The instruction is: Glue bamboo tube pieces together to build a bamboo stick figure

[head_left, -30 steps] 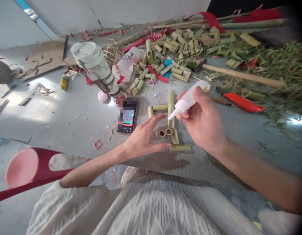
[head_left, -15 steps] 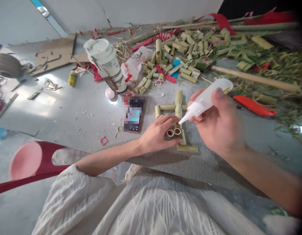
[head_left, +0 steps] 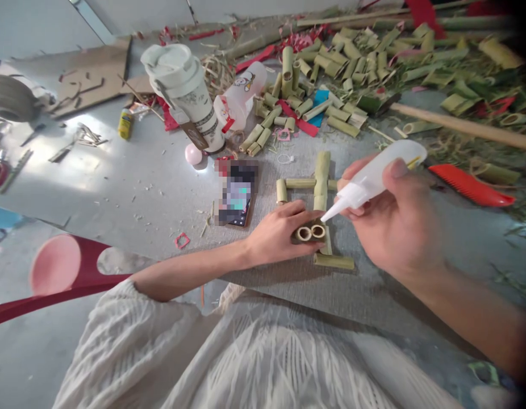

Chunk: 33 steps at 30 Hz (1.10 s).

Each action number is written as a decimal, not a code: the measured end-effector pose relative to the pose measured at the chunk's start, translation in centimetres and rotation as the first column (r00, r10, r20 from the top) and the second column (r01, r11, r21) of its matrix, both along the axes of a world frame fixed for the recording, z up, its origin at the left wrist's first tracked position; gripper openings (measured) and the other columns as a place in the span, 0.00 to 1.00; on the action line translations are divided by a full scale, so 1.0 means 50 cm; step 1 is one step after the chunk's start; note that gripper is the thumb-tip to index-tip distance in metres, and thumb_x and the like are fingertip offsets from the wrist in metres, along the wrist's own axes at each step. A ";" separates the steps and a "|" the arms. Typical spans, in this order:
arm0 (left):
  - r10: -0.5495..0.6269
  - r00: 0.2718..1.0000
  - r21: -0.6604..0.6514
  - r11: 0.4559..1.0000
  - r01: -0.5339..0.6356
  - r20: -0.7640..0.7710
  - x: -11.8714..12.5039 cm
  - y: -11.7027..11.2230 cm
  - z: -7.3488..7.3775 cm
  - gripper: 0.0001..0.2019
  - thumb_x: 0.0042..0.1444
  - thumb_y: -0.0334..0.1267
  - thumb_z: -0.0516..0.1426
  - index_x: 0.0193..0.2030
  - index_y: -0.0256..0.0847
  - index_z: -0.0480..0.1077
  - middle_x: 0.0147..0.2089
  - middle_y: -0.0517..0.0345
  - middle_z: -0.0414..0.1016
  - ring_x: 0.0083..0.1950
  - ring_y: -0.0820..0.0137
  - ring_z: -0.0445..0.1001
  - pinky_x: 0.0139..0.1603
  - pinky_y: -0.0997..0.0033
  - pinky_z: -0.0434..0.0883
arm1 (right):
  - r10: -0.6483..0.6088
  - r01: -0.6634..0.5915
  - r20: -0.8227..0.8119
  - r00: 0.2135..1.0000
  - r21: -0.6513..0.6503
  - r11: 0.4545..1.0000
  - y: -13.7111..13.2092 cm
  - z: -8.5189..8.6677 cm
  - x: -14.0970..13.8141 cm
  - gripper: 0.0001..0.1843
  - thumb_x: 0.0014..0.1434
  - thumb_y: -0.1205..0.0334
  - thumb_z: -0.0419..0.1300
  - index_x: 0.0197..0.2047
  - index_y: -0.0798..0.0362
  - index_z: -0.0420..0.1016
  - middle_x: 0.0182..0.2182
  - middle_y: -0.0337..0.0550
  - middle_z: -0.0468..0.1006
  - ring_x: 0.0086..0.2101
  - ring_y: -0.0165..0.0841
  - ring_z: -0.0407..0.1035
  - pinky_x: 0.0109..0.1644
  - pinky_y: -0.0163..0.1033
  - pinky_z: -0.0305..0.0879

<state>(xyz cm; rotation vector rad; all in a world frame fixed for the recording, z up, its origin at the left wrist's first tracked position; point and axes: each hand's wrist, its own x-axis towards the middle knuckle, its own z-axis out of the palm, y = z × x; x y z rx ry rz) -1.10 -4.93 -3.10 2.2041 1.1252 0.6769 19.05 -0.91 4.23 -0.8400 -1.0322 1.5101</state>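
Over the bench, right hand is grasping the squeeze bottle, nozzle pointing at two bamboo tubes; left hand is bracketing them, fingers curved, grip unclear. Step: seemingly aligning nozzle; next move is probably needing steady tubes.

Phone screen is pixelated. Your right hand hides part of the white bottle. Wooden rod runs off right. Unclear whether your left hand touches bamboo tubes.
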 end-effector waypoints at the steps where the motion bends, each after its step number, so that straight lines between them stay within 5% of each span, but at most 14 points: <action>1: -0.004 1.000 -0.003 1.000 0.004 -0.001 0.000 0.000 0.000 0.30 0.72 0.52 0.68 0.74 0.41 0.76 0.50 0.51 0.77 0.49 0.62 0.81 0.58 0.57 0.82 | -0.001 0.001 -0.003 1.000 -0.004 1.000 0.001 -0.002 0.000 0.20 0.63 0.38 0.77 0.37 0.46 0.86 0.38 0.43 0.77 0.26 0.29 0.57 0.29 0.46 0.51; 9: -0.028 1.000 0.010 1.000 0.028 0.004 0.000 0.002 -0.003 0.29 0.75 0.53 0.65 0.74 0.39 0.77 0.49 0.50 0.77 0.48 0.61 0.81 0.55 0.57 0.80 | 0.003 -0.004 0.014 1.000 0.025 1.000 0.004 -0.006 0.001 0.19 0.65 0.39 0.76 0.36 0.47 0.87 0.32 0.42 0.74 0.25 0.29 0.56 0.28 0.45 0.50; 14: -0.026 0.999 0.003 1.000 0.026 0.035 0.003 0.003 -0.002 0.25 0.77 0.56 0.61 0.66 0.38 0.82 0.47 0.50 0.77 0.45 0.63 0.80 0.51 0.60 0.80 | 0.011 -0.016 0.057 0.998 0.098 0.995 0.002 -0.008 0.002 0.16 0.67 0.43 0.75 0.35 0.46 0.87 0.25 0.38 0.71 0.23 0.29 0.56 0.26 0.42 0.50; 25: -0.015 1.000 0.047 0.999 0.014 0.026 0.003 0.005 -0.001 0.22 0.79 0.57 0.59 0.49 0.40 0.82 0.45 0.51 0.80 0.41 0.65 0.80 0.46 0.62 0.77 | -0.006 -0.040 0.252 0.968 0.180 0.983 -0.014 -0.034 0.012 0.16 0.69 0.42 0.75 0.42 0.46 0.86 0.34 0.39 0.80 0.30 0.31 0.70 0.33 0.42 0.69; 33: -0.013 0.999 0.115 0.993 0.008 0.047 0.007 0.007 -0.005 0.22 0.79 0.55 0.58 0.40 0.40 0.78 0.39 0.54 0.78 0.36 0.67 0.76 0.40 0.64 0.73 | 0.028 -0.133 0.374 0.927 0.260 0.956 -0.024 -0.038 0.010 0.18 0.70 0.39 0.73 0.40 0.45 0.83 0.33 0.39 0.79 0.32 0.33 0.70 0.32 0.43 0.64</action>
